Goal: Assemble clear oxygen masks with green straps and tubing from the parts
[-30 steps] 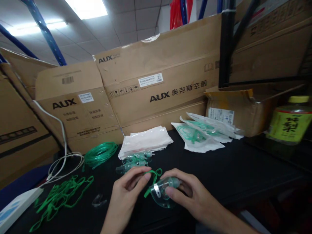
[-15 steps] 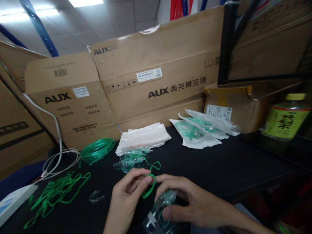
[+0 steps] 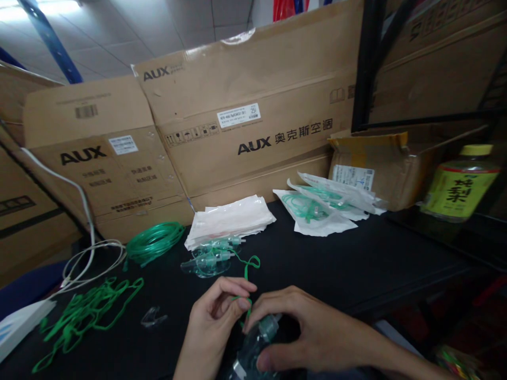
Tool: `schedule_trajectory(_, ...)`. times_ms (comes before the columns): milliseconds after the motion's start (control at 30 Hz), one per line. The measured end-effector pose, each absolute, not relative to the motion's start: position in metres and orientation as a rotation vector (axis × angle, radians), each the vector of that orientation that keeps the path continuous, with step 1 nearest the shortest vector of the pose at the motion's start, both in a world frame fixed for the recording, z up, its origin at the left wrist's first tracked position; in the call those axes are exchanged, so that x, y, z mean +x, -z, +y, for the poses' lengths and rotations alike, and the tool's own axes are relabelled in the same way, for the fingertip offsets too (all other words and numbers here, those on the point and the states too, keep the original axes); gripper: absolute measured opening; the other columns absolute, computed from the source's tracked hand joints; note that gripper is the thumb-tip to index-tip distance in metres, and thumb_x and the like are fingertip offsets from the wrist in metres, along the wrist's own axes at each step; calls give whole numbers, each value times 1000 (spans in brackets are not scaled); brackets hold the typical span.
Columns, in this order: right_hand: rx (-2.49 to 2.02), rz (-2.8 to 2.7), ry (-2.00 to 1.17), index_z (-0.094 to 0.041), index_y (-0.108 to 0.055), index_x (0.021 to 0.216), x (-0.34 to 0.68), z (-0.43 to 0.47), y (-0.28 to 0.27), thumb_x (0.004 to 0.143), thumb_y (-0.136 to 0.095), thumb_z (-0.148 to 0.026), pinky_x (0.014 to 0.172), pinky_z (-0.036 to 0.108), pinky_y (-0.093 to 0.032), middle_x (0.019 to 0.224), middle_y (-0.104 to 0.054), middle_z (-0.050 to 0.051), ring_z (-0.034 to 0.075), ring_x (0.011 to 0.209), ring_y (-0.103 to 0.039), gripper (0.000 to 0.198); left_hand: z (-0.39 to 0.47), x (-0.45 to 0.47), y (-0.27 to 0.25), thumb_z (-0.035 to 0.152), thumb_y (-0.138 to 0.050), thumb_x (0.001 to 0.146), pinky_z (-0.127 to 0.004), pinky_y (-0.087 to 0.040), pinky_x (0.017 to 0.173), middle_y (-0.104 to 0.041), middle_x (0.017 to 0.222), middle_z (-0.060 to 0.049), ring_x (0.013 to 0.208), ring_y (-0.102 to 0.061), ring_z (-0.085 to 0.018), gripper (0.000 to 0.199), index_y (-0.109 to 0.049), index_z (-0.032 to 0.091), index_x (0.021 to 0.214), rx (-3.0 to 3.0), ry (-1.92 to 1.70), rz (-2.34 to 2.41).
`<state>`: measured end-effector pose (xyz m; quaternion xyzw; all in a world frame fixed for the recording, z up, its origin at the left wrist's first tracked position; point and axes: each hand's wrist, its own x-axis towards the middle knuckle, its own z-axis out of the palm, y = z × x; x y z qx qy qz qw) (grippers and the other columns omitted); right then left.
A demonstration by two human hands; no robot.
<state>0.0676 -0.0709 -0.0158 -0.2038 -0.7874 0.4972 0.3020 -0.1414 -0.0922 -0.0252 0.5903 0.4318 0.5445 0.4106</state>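
My left hand [image 3: 222, 311] pinches a thin green elastic strap [image 3: 246, 272] between thumb and fingers; a loop of it sticks up above the fingertips. Closed around a clear greenish oxygen mask [image 3: 255, 345] is my right hand [image 3: 301, 332], low at the front edge, its fingertips close beside the left ones at the strap. Part of the mask is hidden by the right hand and the bottom of the picture. Beyond the hands, more clear masks [image 3: 209, 261] lie on the black table [image 3: 332, 274].
A heap of green straps [image 3: 87, 316], a small clear plastic piece [image 3: 153, 317] and coiled green tubing [image 3: 154, 243] lie to the left. White pouches [image 3: 229, 221] are stacked behind; filled pouches [image 3: 317, 211] lie further right. Cardboard boxes [image 3: 253, 121] stand behind, a yellow-labelled bottle [image 3: 459, 184] at right.
The green loop between my hands has become narrower and is now mostly behind the fingers. My right hand and the mask have moved slightly left, closer to my left hand.
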Motion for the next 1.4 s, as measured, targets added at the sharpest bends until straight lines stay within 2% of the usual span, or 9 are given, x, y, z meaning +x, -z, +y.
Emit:
schedule_trajectory(133,-476,-2026,-1330,-25,-82,108,67,-71,14,83,-83,-42,105,34,-46,118,-72,5,24,115,-66,30,-94,-145,26,48,-84,80,-25,-60,72,-80,85,-8,76,-75,-19,37,-62,19,74,1332,-1402,1140)
schedule_trajectory(200,-448,-1959,-1391,-24,-81,107,68,-70,15,84,-83,-40,104,34,-47,120,-69,6,23,116,-64,29,-95,-150,25,46,-84,80,-23,-59,69,-81,82,-7,74,-75,-19,32,-67,19,78,1352,-1428,1244)
schedule_trajectory(333,-476,-1680,-1571,-19,-78,107,67,-68,20,89,-77,-46,89,31,-51,107,-67,5,20,101,-65,33,-95,-156,22,40,-81,81,-22,-59,67,-82,79,-7,73,-77,-21,21,-81,19,86,1586,-1412,1411)
schedule_trajectory(500,-629,-1432,-1511,-18,-73,105,62,-61,24,93,-71,-51,77,29,-50,92,-69,3,17,84,-62,36,-93,-152,24,39,-75,87,-23,-58,67,-81,84,-4,76,-75,-21,19,-86,24,93,1817,-1447,1434)
schedule_trajectory(700,-607,-1368,-1575,-20,-70,110,58,-58,30,85,-81,-46,91,31,-50,105,-72,3,20,102,-66,38,-95,-152,29,36,-69,95,-24,-55,70,-78,84,-4,76,-70,-20,20,-85,26,101,1989,-1179,1370)
schedule_trajectory(867,-610,-1375,-1566,-20,-69,110,59,-61,29,87,-80,-45,89,31,-50,102,-72,2,19,100,-67,36,-98,-151,26,35,-67,96,-25,-55,76,-79,91,-5,82,-71,-21,20,-85,28,102,2020,-1118,1336)
schedule_trajectory(1200,-636,-1411,-1486,-20,-70,111,58,-58,33,88,-78,-46,92,34,-53,104,-74,3,21,103,-69,36,-97,-146,24,35,-65,97,-26,-55,77,-78,87,-4,80,-71,-21,21,-85,31,101,2079,-1092,1305)
schedule_trajectory(1400,-643,-1383,-1460,-20,-71,111,56,-58,36,87,-79,-46,89,32,-53,104,-74,3,21,102,-69,36,-98,-149,27,35,-61,101,-25,-55,80,-78,93,-3,87,-73,-19,24,-83,33,108,2104,-1039,1290)
